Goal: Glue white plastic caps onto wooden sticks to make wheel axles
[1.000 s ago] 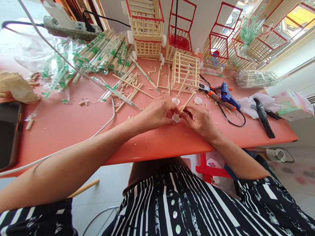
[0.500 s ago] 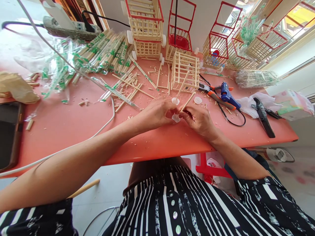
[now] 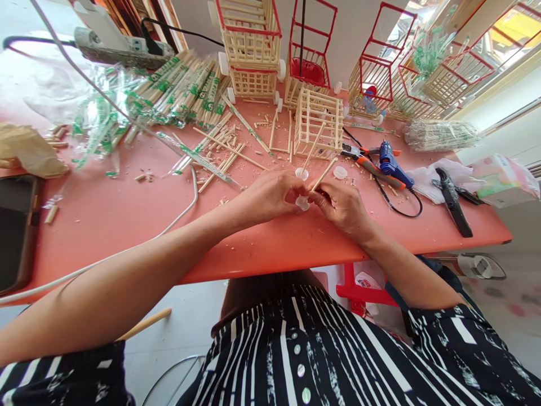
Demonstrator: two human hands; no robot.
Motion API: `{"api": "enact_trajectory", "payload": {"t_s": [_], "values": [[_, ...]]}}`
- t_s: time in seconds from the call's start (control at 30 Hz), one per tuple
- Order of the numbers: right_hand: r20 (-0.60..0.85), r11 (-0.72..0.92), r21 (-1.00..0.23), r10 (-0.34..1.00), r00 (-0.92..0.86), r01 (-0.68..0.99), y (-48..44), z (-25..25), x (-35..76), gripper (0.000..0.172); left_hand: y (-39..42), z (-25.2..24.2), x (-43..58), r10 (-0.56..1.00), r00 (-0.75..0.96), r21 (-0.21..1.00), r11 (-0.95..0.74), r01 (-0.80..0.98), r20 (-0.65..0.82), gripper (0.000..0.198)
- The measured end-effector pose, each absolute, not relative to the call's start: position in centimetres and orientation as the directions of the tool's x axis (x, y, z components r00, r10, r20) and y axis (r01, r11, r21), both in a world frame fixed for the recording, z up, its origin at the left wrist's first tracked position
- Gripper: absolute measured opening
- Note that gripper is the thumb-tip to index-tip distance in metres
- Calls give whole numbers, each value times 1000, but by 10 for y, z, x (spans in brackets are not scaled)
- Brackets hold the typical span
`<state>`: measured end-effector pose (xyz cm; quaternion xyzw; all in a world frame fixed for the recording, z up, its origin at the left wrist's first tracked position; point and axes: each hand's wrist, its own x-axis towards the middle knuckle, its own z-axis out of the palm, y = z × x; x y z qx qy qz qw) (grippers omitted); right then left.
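Note:
Between my hands, low over the table's front, is a small translucent plastic cap (image 3: pixel 302 203). My left hand (image 3: pixel 276 192) pinches the cap from the left. In my right hand (image 3: pixel 341 207) a short wooden stick (image 3: pixel 324 173) is gripped, its lower end close to the cap; whether the two touch I cannot tell. Just beyond my fingers another white cap (image 3: pixel 301 173) has a stick (image 3: pixel 313 149) standing tilted from it. A third cap (image 3: pixel 340 172) lies to its right. Behind them stands a small cage-like basket of sticks (image 3: pixel 319 121).
Cart models of sticks (image 3: pixel 251 48) line the wall. Wrapped chopsticks (image 3: pixel 181 84) and loose sticks lie left. At right are orange-handled pliers (image 3: pixel 380 171), a blue glue gun (image 3: pixel 393 163) and a black tool (image 3: pixel 452 200). A white cable (image 3: pixel 169 225) crosses the pink table (image 3: pixel 253 248).
Almost nothing differs. The stick in my right hand has shifted very slightly, while both hands stay in the same place around the cap.

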<state>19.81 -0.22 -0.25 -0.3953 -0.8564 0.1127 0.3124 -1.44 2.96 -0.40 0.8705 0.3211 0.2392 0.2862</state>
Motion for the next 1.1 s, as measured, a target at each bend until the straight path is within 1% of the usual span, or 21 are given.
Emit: {"api": "enact_trajectory", "payload": {"t_s": [0.1,0.23,0.47,0.63,0.77,0.97,1.1], "values": [[417,637,-459,770,-483,620,-2,-3,198,36,30,-4,-14,690,681,653,-637,411,245,15],[399,621,-490,784,-476,612,-3,-2,198,34,29,-4,-14,696,675,656,-632,413,245,14],[381,602,-504,799,-465,620,-4,-1,198,35,28,-1,-14,695,675,655,-633,412,248,12],[388,614,-493,789,-476,616,-3,-1,198,38,28,-1,-14,706,672,655,-620,432,225,13],[409,632,-485,775,-482,605,-3,-2,198,38,28,-2,-14,703,673,655,-623,428,228,14],[386,607,-496,794,-469,621,-3,-3,199,37,29,-4,-14,699,678,671,-618,410,229,15],[402,623,-486,782,-477,613,-3,-2,198,38,28,-3,-14,704,676,668,-612,424,216,15]]}}
